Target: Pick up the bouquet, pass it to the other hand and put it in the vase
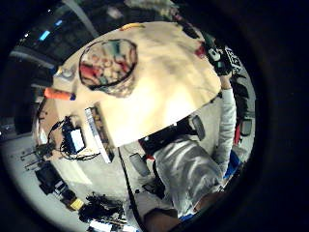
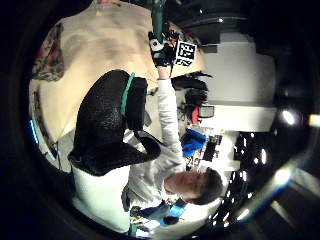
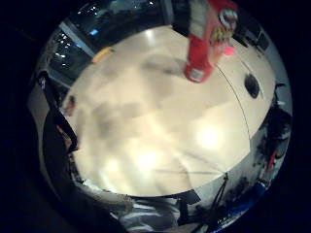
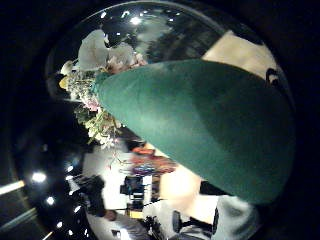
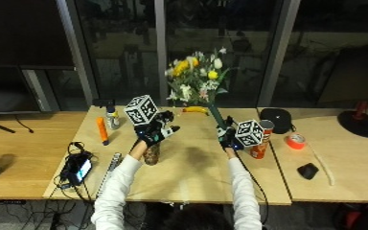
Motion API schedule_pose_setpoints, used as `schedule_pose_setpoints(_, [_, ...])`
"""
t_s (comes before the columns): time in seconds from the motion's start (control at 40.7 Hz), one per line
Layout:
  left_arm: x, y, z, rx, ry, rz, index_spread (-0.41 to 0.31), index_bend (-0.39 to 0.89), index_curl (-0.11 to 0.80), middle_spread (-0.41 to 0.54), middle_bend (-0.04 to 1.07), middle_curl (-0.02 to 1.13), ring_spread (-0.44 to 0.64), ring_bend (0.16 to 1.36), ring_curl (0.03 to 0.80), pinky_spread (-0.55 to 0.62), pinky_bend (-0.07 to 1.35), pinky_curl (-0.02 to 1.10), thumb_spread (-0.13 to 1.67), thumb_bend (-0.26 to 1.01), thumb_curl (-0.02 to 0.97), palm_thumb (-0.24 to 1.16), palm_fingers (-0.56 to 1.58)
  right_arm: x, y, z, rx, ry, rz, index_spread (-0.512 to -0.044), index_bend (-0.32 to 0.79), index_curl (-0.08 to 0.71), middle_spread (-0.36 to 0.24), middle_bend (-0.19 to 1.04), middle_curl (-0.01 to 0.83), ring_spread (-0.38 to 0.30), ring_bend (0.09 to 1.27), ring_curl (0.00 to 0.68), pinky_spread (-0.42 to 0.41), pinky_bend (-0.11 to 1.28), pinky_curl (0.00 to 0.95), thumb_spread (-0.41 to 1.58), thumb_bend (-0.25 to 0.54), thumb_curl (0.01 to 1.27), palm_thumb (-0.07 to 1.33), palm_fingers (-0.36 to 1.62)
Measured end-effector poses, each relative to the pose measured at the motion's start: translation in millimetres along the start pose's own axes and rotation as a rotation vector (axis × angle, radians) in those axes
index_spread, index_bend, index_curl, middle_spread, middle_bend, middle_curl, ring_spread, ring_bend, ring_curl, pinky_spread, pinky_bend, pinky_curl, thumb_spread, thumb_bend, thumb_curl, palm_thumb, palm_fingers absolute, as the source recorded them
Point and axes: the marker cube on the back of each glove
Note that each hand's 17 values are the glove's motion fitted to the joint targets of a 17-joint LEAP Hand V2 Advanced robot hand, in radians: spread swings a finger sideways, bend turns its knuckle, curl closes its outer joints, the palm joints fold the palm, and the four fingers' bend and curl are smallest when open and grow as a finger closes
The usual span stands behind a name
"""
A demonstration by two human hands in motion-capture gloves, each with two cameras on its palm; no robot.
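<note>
holding the bouquet (image 5: 197, 76) upright over the table (image 5: 197, 172).
right hand (image 5: 227, 136) grips its green stem wrap, flowers up; left hand (image 5: 155, 129), fingers spread and empty, waits near for the handover.

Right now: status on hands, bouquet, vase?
Right hand grips the bouquet upright by its green stem wrap. Left hand open, raised over the vase. Bouquet not yet in vase; nothing between them.

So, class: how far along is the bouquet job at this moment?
Done: the bouquet is lifted off the table. In hand: the right hand grips its green stem wrap; the left hand is raised, open and empty. Left: placing it in the vase under the left hand.
</note>
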Motion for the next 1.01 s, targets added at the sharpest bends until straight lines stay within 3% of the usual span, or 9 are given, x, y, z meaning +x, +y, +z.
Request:
schedule_pose_setpoints(0.074, [14, -8, -21, 0.141, 0.071, 0.032, -0.031, 0.27, 0.442, 0.245, 0.15, 0.24, 0.41, 0.38, 0.253, 0.41, 0.2, 0.34, 1.23, -0.02, 0.311, 0.31, 0.27, -37, -7, -19, 0.163, -0.052, -0.102, -0.23, 0.52, 0.418, -0.17, 0.77, 0.615, -0.189, 1.01, 0.541, -0.208, 0.78, 0.473, 1.08, 0.063, 0.41, 0.96, 1.43])
schedule_pose_setpoints(0.172, [30, -22, -39, 0.245, 0.178, 0.056, -0.031, 0.31, 0.45, 0.248, 0.14, 0.23, 0.41, 0.36, 0.248, 0.41, 0.19, 0.33, 1.22, -0.01, 0.318, 0.33, 0.28, -89, 6, -37, 0.21, -0.213, -0.182, -0.224, 0.52, 0.443, -0.168, 0.8, 0.634, -0.187, 1.04, 0.555, -0.207, 0.81, 0.492, 1.0, 0.044, 0.45, 0.98, 1.39])
schedule_pose_setpoints(0.393, [63, -58, -47, 0.301, 0.653, 0.15, 0.024, 0.15, 0.407, 0.264, 0.18, 0.25, 0.43, 0.41, 0.265, 0.43, 0.21, 0.34, 1.06, -0.03, 0.345, 0.35, 0.21, -150, 35, -15, 0.162, -0.497, -0.298, -0.221, 0.53, 0.492, -0.165, 0.85, 0.662, -0.184, 1.07, 0.571, -0.206, 0.83, 0.522, 0.87, 0.002, 0.52, 1.01, 1.36])
schedule_pose_setpoints(0.54, [83, -63, -39, 0.315, 0.809, 0.186, 0.051, 0.13, 0.377, 0.273, 0.19, 0.27, 0.43, 0.43, 0.27, 0.43, 0.23, 0.34, 1.0, -0.03, 0.356, 0.37, 0.2, -169, 57, 11, 0.107, -0.605, -0.317, -0.221, 0.53, 0.52, -0.164, 0.86, 0.673, -0.179, 1.08, 0.576, -0.205, 0.84, 0.535, 0.81, -0.012, 0.57, 1.02, 1.35])
schedule_pose_setpoints(0.712, [89, -72, -15, 0.339, 0.937, 0.113, 0.09, 0.06, 0.31, 0.304, 0.2, 0.29, 0.41, 0.52, 0.298, 0.43, 0.3, 0.36, 0.96, -0.02, 0.366, 0.41, 0.17, -170, 66, 50, 0.073, -0.67, -0.349, -0.223, 0.52, 0.548, -0.16, 0.88, 0.683, -0.175, 1.09, 0.579, -0.198, 0.84, 0.545, 0.76, -0.015, 0.61, 1.03, 1.34])
schedule_pose_setpoints(0.859, [94, -79, -10, 0.483, 0.966, 0.052, 0.122, 0.09, 0.276, 0.223, 0.25, 0.32, 0.29, 0.6, 0.311, 0.31, 0.36, 0.37, 0.94, -0.02, 0.377, 0.47, 0.42, -166, 75, 79, 0.091, -0.702, -0.378, -0.224, 0.52, 0.567, -0.158, 0.88, 0.688, -0.174, 1.09, 0.581, -0.196, 0.84, 0.552, 0.74, -0.018, 0.64, 1.03, 1.33])
schedule_pose_setpoints(0.908, [94, -82, -8, 0.565, 0.945, 0.04, 0.073, 0.14, 0.283, 0.128, 0.32, 0.33, 0.17, 0.58, 0.299, 0.19, 0.37, 0.37, 0.94, -0.01, 0.382, 0.5, 0.67, -169, 81, 87, 0.089, -0.716, -0.442, -0.224, 0.52, 0.573, -0.157, 0.88, 0.69, -0.173, 1.09, 0.581, -0.196, 0.84, 0.554, 0.73, -0.019, 0.65, 1.03, 1.33])
schedule_pose_setpoints(0.957, [90, -86, -5, 0.651, 0.899, 0.027, -0.021, 0.23, 0.31, 0.006, 0.42, 0.34, 0.01, 0.53, 0.274, 0.0, 0.38, 0.35, 0.94, 0.02, 0.399, 0.58, 1.12, -173, 86, 93, 0.079, -0.727, -0.494, -0.224, 0.51, 0.579, -0.156, 0.88, 0.691, -0.173, 1.09, 0.581, -0.196, 0.84, 0.555, 0.73, -0.019, 0.65, 1.03, 1.33])
schedule_pose_setpoints(1.006, [83, -90, -5, 0.743, 0.838, 0.016, -0.087, 0.26, 0.335, -0.073, 0.48, 0.37, -0.1, 0.56, 0.303, -0.1, 0.42, 0.37, 0.87, 0.04, 0.435, 0.66, 1.35, -173, 92, 100, 0.031, -0.728, -0.439, -0.225, 0.51, 0.584, -0.156, 0.89, 0.692, -0.176, 1.09, 0.581, -0.199, 0.84, 0.554, 0.74, -0.015, 0.66, 1.03, 1.33])
